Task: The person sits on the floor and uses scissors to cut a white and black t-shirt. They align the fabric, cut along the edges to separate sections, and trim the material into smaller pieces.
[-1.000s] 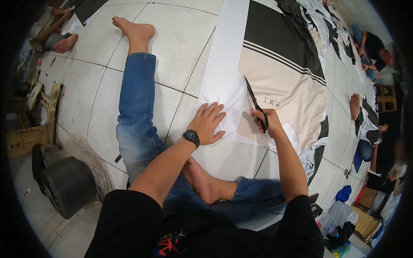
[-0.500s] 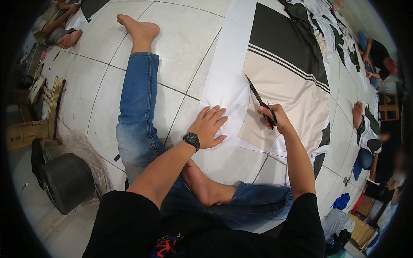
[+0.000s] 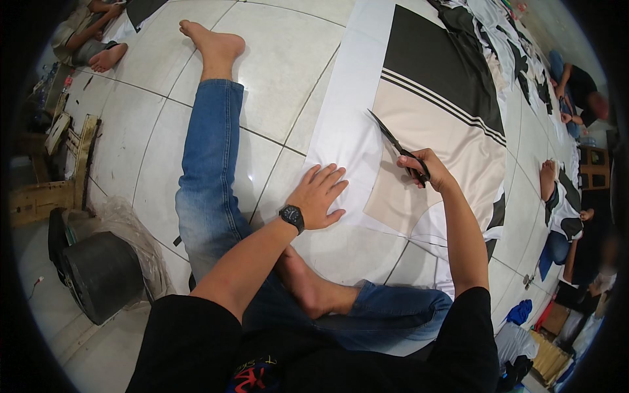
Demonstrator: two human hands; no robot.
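Note:
A long fabric piece (image 3: 432, 124) lies on the tiled floor, beige and black with thin stripes between and a white margin along its left side. My left hand (image 3: 318, 196) presses flat on the white margin, fingers spread. In my right hand (image 3: 429, 171) is a pair of black scissors (image 3: 393, 139), fingers wrapped in its handles. The blades point up and left, across the line where beige meets white. Whether the blades are parted is hard to make out. A curved white part of the cloth (image 3: 426, 226) lies below my right wrist.
My outstretched leg (image 3: 209, 150) borders the work on the left. A dark rounded container (image 3: 105, 275) and wooden pieces (image 3: 49, 200) stand at far left. More cut cloth (image 3: 504, 39) is heaped at the upper right. Other people sit at the upper left and along the right.
My right hand has shifted slightly to the right with the scissors, whose tips moved a little up and left. My left hand stays nearly in place on the white cloth.

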